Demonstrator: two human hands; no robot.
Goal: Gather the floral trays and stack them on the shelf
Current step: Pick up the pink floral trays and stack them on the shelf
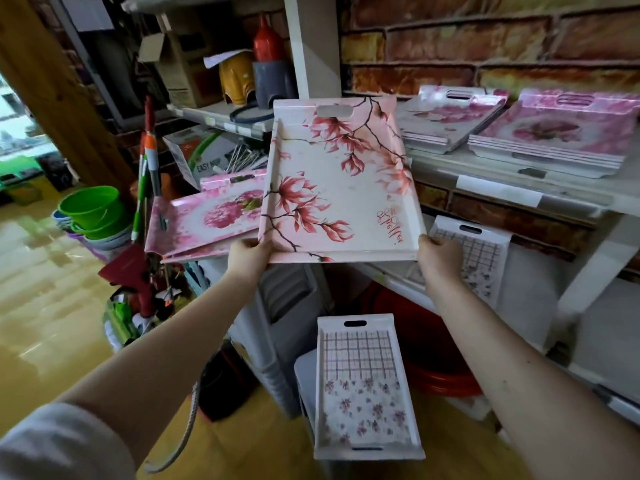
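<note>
I hold a pink and white magnolia tray (pixel 341 188) in the air by its near corners, my left hand (pixel 247 256) on the left corner and my right hand (pixel 438 256) on the right. It is tilted up toward the white shelf (pixel 498 192). On that shelf lie two stacks of floral trays, one grey-pink stack (pixel 446 123) and one bright pink stack (pixel 554 136). To the left, behind the held tray, lie pink peony trays (pixel 207 220). A checked floral tray (pixel 363 389) rests below on a grey stool. Another checked tray (pixel 474 254) sits on the lower shelf.
A brick-pattern wall backs the shelf. Green buckets (pixel 91 211) and mop handles (pixel 150 168) stand at the left on a shiny yellow floor. A red basin (pixel 436 368) sits under the shelf. Jugs and boxes fill the upper left shelf (pixel 221 114).
</note>
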